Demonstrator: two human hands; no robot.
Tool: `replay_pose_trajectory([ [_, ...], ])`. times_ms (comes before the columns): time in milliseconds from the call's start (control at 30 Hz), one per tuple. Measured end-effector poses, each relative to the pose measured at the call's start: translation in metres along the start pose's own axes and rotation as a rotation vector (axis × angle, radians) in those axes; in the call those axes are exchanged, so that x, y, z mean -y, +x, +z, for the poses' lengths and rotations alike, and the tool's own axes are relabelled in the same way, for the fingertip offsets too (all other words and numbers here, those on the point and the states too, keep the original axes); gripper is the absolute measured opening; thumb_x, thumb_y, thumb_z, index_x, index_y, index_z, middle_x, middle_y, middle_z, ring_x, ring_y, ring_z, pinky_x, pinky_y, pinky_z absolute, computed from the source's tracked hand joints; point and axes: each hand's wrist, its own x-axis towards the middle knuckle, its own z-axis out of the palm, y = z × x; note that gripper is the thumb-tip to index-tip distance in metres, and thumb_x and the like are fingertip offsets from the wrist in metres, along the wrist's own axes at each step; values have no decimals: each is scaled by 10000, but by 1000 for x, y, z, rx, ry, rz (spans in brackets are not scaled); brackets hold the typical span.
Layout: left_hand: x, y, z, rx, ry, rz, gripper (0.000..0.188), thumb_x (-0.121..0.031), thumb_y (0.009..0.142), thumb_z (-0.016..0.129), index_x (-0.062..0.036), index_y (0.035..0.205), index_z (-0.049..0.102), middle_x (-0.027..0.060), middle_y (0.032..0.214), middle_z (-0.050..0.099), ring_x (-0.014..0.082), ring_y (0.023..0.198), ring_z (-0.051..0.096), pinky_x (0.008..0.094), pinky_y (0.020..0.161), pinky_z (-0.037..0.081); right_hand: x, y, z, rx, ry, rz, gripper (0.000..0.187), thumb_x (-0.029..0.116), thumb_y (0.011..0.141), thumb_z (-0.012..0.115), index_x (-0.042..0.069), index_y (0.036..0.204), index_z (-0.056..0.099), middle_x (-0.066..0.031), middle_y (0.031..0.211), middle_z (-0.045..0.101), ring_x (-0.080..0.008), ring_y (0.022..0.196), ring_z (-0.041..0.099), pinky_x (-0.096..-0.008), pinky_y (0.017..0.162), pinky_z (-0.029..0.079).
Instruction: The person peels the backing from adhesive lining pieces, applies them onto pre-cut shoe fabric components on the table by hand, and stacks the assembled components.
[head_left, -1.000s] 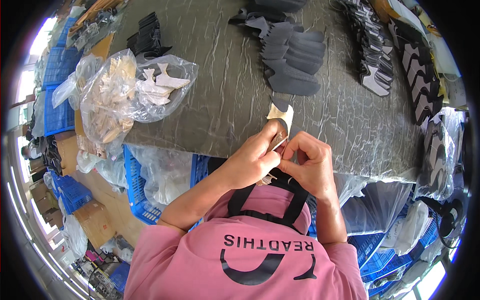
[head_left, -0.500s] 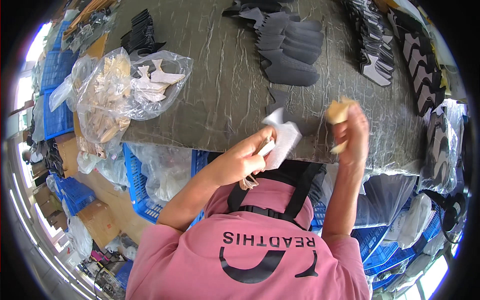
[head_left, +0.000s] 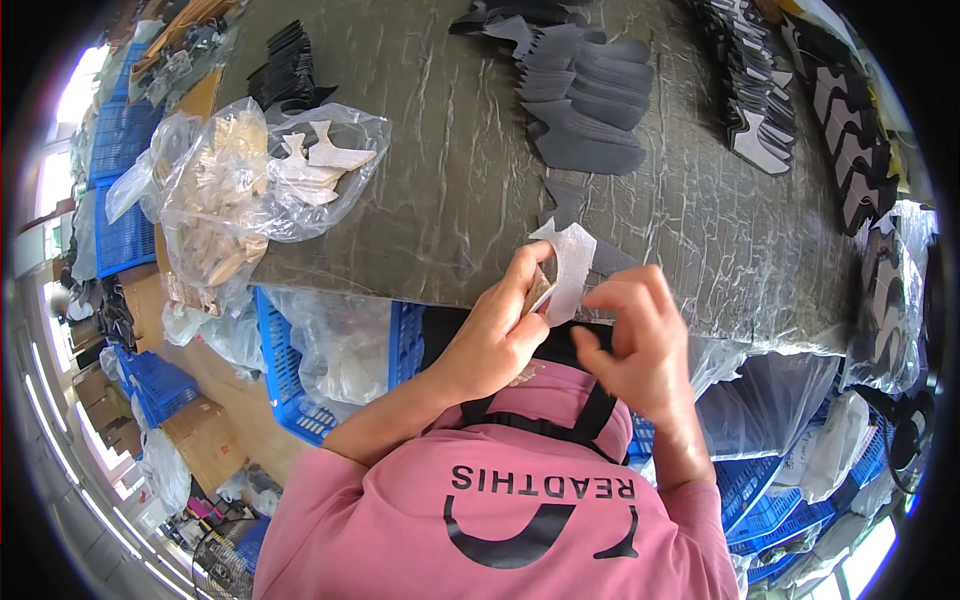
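Note:
My left hand [head_left: 495, 335] is closed round a small stack of pale cut-out pieces above the table's near edge. Its front piece, a white cut-out piece [head_left: 572, 270] with a notched end, stands up from my fingers. Close by on the right is my right hand [head_left: 640, 340], thumb and fingers apart and curled, with nothing visible between them. A dark grey cut-out piece [head_left: 566, 200] lies flat just beyond the white one. Past it is an overlapping row of dark grey cut-out pieces [head_left: 590, 135].
A clear plastic bag [head_left: 225, 185] with tan scraps and white pieces lies at the left. Stacks of black cut pieces [head_left: 285, 70] and white-faced pieces [head_left: 760, 140] stand farther off. Blue crates [head_left: 285, 370] sit below the table [head_left: 420, 220].
My right hand has come inward and down toward my left hand. The tan crumpled sheet it held is gone from its fingers. My left hand still holds the white piece.

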Motion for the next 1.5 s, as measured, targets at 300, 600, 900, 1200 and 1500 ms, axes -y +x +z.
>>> replay_pose_trajectory([
  [300, 0, 20, -7, -107, 384, 357, 440, 32, 836, 564, -37, 1270, 572, 85, 1189, 544, 160, 857, 560, 284, 777, 471, -24, -5, -1, -339, 58, 9, 211, -70, 797, 622, 62, 962, 624, -25, 918, 587, -98, 606, 486, -244, 500, 377],
  [600, 23, 4, 2, -192, 540, 407, 494, 57, 790, 595, -32, 1275, 567, 188, 1343, 477, 285, 987, 581, 356, 813, 508, -44, -18, -18, -392, 902, 314, 144, 45, 859, 644, 49, 999, 609, 83, 760, 502, 29, 569, 346, -159, 485, 213],
  [900, 18, 25, -7, -25, -206, 44, 203, -97, 983, 532, -42, 1172, 485, 16, 964, 543, 42, 680, 449, 192, 584, 384, -37, -14, 6, -183, 950, 313, 150, 3, 868, 677, 23, 1008, 624, 49, 859, 576, -8, 743, 486, -161, 658, 365],
  [1200, 14, 42, -12, -186, 260, 153, 183, -1, 903, 561, -46, 1043, 452, 22, 831, 543, 83, 712, 516, 259, 648, 436, -26, 4, 7, -296, 65, 210, 121, 13, 824, 694, 30, 944, 691, -27, 740, 601, -49, 506, 384, -234, 487, 321],
  [1500, 13, 51, -4, -238, 540, 244, 303, 61, 825, 581, -41, 1063, 425, 133, 815, 566, 297, 727, 613, 376, 677, 479, -40, 8, 14, -309, -79, 255, 222, 78, 794, 744, 41, 1000, 671, -60, 772, 642, -135, 613, 574, -268, 568, 462],
])
